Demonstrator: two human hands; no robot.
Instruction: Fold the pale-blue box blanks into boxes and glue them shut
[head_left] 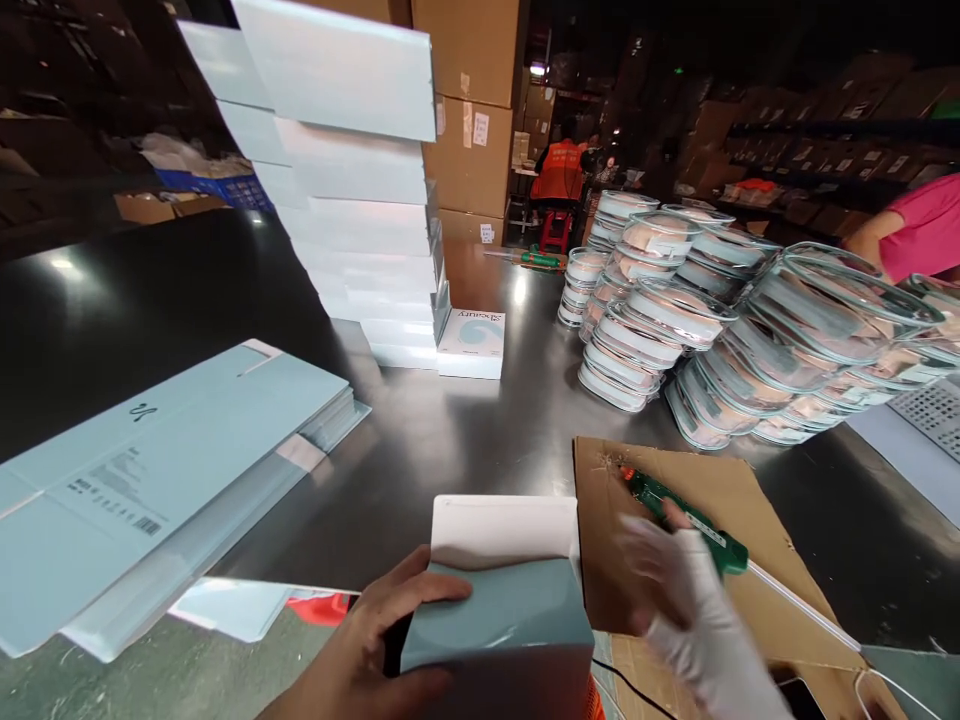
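Note:
My left hand (390, 635) is closed around the left side of a light blue carton (502, 610). The carton's white flap (504, 527) stands up at the far end. My right hand (664, 575), in a white sleeve or partial glove, is smeared by motion beside a green glue gun (686, 520). One fingertip overlaps the gun, but whether it grips it I cannot tell. The gun has an orange tip and a white glue stick (802, 603) behind it, and lies on a flat cardboard sheet (600, 530).
Flat blue carton blanks (180, 470) lie stacked at left. Behind them rises a tall stack of white boxes (360, 160), with a small printed box (471, 342) beside it. Round clear-lidded packs (637, 335) are piled at right. A person's pink sleeve (926, 230) shows at the right edge.

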